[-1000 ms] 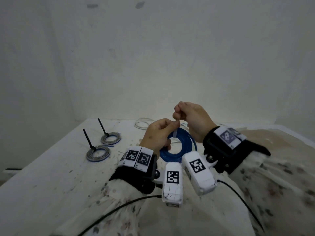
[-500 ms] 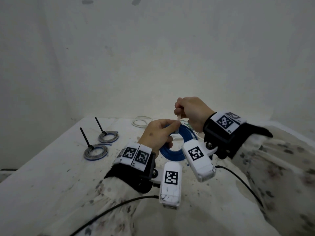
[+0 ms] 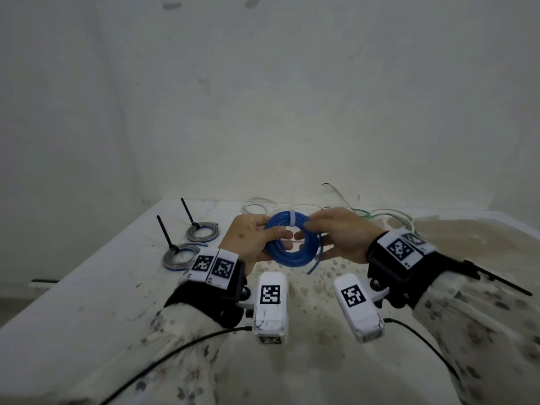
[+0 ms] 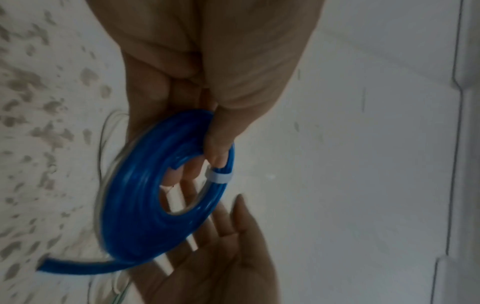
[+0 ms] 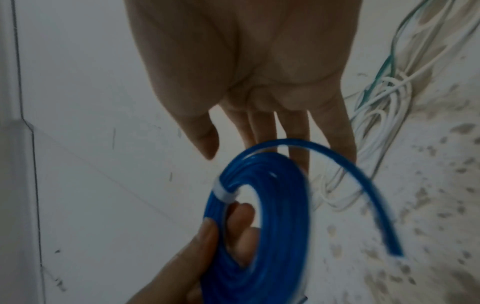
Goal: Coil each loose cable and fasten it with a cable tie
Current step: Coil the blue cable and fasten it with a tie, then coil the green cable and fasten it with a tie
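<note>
While pinched by left hand (image 3: 251, 238): tied blue coil (image 3: 292, 244); right hand (image 3: 342, 235) fingers (image 5: 298, 131) straight; no legible writing.

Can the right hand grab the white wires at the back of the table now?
Probably yes. The right hand is open, only touching the blue coil that the left hand grips, and the white wires lie uncovered just beyond it.

Right hand (image 3: 342, 233) now off cable tie (image 3: 293, 222)

Bare workroom, blank white walls (image 3: 263, 97), paint-flecked white table (image 3: 87, 287), loose cables (image 3: 380, 213)
</note>
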